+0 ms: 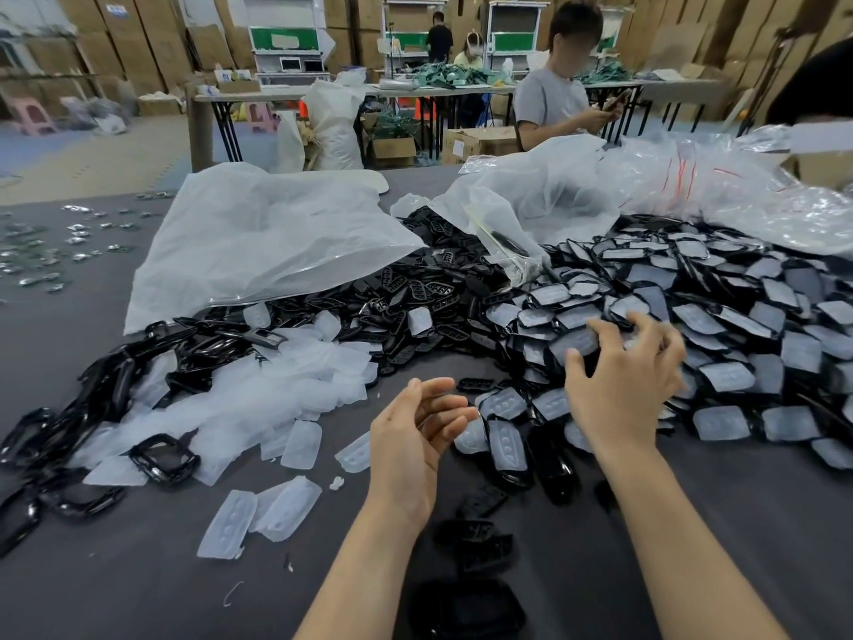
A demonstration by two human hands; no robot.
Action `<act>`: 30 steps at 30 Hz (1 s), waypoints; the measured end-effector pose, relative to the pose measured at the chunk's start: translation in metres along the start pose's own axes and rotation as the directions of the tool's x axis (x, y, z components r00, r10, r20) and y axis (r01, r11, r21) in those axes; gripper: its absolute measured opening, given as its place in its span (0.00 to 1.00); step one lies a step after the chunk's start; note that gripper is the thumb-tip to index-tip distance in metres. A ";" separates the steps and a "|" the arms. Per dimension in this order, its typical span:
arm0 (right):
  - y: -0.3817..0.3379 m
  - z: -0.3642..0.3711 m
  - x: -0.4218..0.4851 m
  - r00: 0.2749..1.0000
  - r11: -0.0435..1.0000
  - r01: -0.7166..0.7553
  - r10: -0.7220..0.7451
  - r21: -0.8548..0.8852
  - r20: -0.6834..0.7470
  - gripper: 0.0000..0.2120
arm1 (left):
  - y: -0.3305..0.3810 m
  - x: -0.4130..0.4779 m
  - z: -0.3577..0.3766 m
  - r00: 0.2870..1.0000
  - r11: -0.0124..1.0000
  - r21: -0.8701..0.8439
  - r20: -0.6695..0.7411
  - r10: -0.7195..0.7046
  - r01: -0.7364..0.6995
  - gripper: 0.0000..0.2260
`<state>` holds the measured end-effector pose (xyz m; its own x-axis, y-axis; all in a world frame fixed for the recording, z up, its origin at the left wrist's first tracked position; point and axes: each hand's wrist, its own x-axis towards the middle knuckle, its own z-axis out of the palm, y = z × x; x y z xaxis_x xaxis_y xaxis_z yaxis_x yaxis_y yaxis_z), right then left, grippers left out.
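Right hand [623, 376] over shell pile [738, 316], nearest shell [507, 443] lying lengthwise near-to-far

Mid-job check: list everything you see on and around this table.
padded shells: heap, black with whitish pads, table right
button inserts: heap, black, spilling from a bag
silicone pads: heap, translucent white, left-centre
frames: many, glossy black, left edge
plastic bags: two, milky white, back centre
clear bags: several, red-striped, back right
table: one, grey, under everything
left hand: empty, fingers loosely curled
right hand: fingers spread over padded shells
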<state>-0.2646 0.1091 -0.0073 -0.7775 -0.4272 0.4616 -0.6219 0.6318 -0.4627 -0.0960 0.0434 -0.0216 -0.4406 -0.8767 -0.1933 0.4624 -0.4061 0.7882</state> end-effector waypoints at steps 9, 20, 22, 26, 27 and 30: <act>-0.085 0.018 -0.012 0.856 0.890 0.397 -0.448 0.226 0.260 0.11 | -0.001 0.003 0.001 0.998 1.000 -0.015 -0.059 0.004 -0.005 0.13; -0.179 0.107 -0.026 0.627 0.722 0.690 -0.631 0.050 0.456 0.15 | -0.002 0.013 -0.006 0.943 0.881 -0.382 -0.066 -0.326 0.278 0.14; -0.180 0.112 -0.026 0.661 0.736 0.673 -0.644 0.074 0.384 0.14 | 0.000 0.015 -0.006 0.935 0.867 -0.407 -0.076 -0.346 0.288 0.14; -0.180 0.113 -0.022 0.665 0.751 0.649 -0.638 0.122 0.387 0.11 | -0.006 0.014 -0.006 0.958 0.956 -0.228 -0.179 -0.226 0.183 0.11; -0.180 0.113 -0.023 0.666 0.753 0.644 -0.638 0.132 0.388 0.11 | -0.007 0.015 -0.007 0.959 0.959 -0.220 -0.180 -0.219 0.177 0.11; -0.181 0.111 -0.024 0.655 0.741 0.658 -0.651 0.134 0.383 0.12 | -0.003 0.013 -0.008 0.962 0.959 -0.218 -0.161 -0.218 0.181 0.08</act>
<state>-0.1437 -0.0670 -0.0180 -0.1402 -0.9392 0.3134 -0.9850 0.1003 -0.1401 -0.0973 0.0311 -0.0315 -0.4008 -0.7967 -0.4523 0.5312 -0.6044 0.5938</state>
